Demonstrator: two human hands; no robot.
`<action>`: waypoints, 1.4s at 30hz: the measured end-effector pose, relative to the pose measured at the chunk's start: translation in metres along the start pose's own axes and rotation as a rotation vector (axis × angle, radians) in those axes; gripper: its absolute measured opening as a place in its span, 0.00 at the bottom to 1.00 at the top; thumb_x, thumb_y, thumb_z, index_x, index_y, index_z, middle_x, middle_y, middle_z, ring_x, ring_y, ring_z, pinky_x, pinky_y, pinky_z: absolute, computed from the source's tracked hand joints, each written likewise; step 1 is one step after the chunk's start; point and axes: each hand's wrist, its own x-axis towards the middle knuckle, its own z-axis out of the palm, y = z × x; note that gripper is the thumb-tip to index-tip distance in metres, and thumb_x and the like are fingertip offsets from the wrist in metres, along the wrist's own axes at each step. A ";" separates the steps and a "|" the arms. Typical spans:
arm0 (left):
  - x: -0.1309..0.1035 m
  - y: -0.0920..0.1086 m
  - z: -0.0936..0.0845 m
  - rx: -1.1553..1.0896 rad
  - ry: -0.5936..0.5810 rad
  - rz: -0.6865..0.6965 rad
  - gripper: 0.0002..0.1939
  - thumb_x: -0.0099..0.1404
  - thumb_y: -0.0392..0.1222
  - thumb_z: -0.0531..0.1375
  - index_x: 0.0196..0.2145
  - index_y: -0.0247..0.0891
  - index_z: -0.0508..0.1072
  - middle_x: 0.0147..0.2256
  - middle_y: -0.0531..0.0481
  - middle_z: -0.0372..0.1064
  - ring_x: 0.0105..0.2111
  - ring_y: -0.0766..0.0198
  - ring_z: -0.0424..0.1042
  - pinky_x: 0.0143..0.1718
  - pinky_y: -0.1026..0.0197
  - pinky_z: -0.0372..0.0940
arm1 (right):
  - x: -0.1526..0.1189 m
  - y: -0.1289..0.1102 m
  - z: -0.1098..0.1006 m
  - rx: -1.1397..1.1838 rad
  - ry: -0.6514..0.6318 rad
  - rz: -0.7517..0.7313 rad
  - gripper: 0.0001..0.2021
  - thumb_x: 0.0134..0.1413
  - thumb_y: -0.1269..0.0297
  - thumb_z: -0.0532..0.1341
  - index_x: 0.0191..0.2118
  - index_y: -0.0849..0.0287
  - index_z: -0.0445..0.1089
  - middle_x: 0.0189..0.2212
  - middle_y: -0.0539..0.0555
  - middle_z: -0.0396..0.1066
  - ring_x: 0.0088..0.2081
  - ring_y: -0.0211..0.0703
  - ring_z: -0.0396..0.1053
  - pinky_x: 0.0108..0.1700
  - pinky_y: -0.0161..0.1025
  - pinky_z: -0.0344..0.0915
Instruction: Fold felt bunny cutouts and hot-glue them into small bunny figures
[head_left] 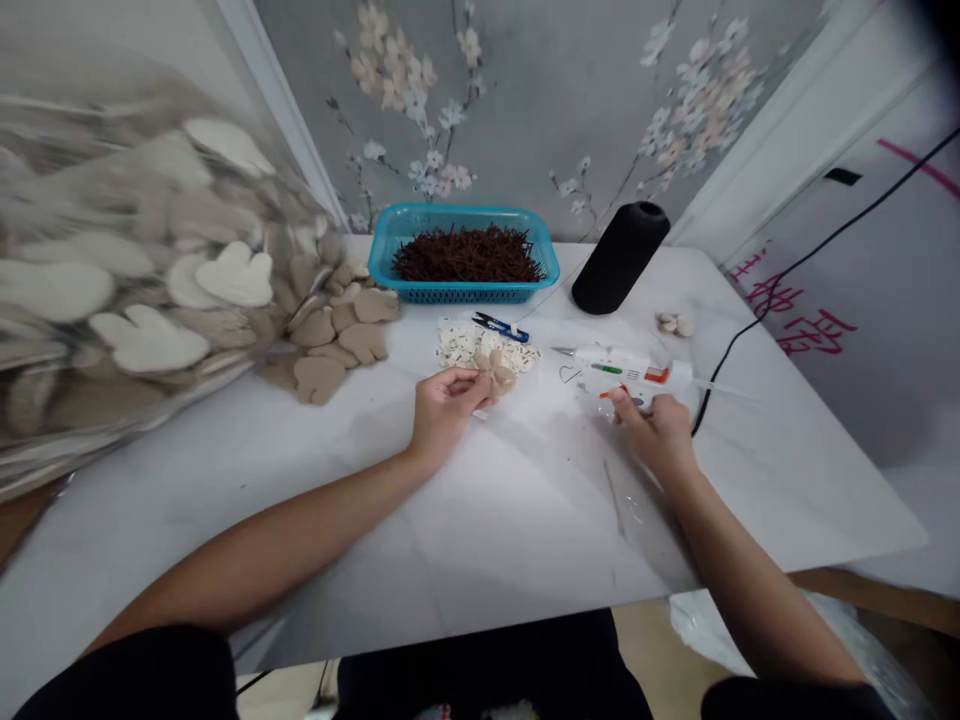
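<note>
Fingers of your left hand pinch the beige piece, while those of your right hand curl around the white glue gun at its 3 o'clock. From that piece, the blue snips and, farther out, the turquoise basket lie near 12, the black spool toward 2.

Blossom-patterned wall covering spans 12 o'clock. A black cylinder stands at 2 o'clock, red handwriting shows at 3, and crumpled translucent plastic lies below the table at 4.
</note>
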 end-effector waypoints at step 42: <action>-0.010 0.003 -0.010 0.428 -0.111 0.476 0.13 0.54 0.45 0.64 0.37 0.37 0.78 0.36 0.48 0.76 0.34 0.65 0.76 0.39 0.65 0.74 | -0.002 0.066 -0.017 -0.043 0.216 -0.061 0.49 0.46 0.38 0.60 0.63 0.72 0.47 0.59 0.73 0.51 0.61 0.64 0.48 0.59 0.53 0.50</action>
